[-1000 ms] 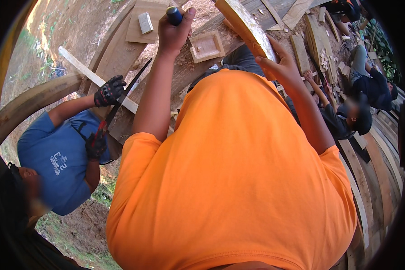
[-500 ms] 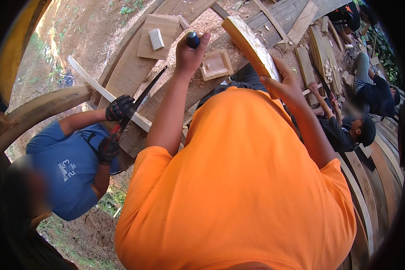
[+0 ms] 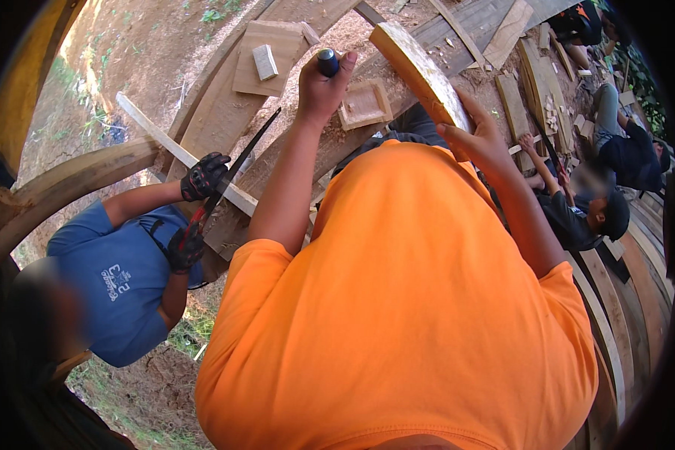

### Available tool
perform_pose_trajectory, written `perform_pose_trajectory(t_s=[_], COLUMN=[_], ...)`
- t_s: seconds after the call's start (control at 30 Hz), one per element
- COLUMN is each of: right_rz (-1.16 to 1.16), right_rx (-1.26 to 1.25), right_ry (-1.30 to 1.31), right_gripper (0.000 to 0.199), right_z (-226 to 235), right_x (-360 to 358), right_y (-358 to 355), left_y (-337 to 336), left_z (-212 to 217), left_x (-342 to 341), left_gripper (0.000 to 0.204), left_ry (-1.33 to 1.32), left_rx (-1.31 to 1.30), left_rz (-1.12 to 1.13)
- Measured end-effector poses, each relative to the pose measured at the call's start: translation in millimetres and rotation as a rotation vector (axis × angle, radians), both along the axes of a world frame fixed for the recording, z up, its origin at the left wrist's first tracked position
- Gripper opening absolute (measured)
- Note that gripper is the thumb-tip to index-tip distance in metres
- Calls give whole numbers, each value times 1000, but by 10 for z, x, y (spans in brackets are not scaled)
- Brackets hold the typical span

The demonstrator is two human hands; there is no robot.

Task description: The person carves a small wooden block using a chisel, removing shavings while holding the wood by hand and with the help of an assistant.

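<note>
My left hand is raised and closed around the dark rounded handle of a tool; the tool's working end is hidden behind the hand. My right hand holds the lower end of a thick curved wooden block, which tilts up and to the left. My orange shirt fills the lower middle of the view. Just beyond both hands a small square wooden frame lies on sawdust-covered planks.
On the left a person in a blue shirt with black gloves holds a hand saw against a pale slat. Two more people sit at the right among boards. A flat board carrying a small block lies at the top.
Both my hands and the block sit slightly lower and further right in the picture than a second ago. Their grips are unchanged. The gloved person still holds the saw on the slat.
</note>
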State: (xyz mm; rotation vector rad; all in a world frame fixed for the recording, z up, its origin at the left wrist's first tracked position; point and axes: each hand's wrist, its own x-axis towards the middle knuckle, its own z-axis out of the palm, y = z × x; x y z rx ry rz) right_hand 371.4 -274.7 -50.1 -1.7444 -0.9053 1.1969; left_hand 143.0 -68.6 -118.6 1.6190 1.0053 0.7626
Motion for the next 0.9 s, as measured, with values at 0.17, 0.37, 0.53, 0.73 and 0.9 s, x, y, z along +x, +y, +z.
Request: perform_pose_trajectory(t_s=[0.17,0.37,0.53,0.73,0.9], right_rz=[59,167,352,300,651], right_rx=[25,424,293,420,-129], right_ry=[15,52,-163,-17,-411], right_gripper=[85,80,74,72,77], right_z=[298,923,1084,1077,1219], right_x=[-79,-268,-294,-343,-305], right_y=[124,535,768,876,1046], left_y=[-21,23,57,31,28], left_z=[2,-153,-219,-163,-243], left_x=[4,-82,-61,-103,-128], left_gripper=[46,47,43,35,36], left_ry=[12,-51,-153,-111,-187], left_rx=[36,16,31,35,22], left_rz=[-6,3,55,80,62])
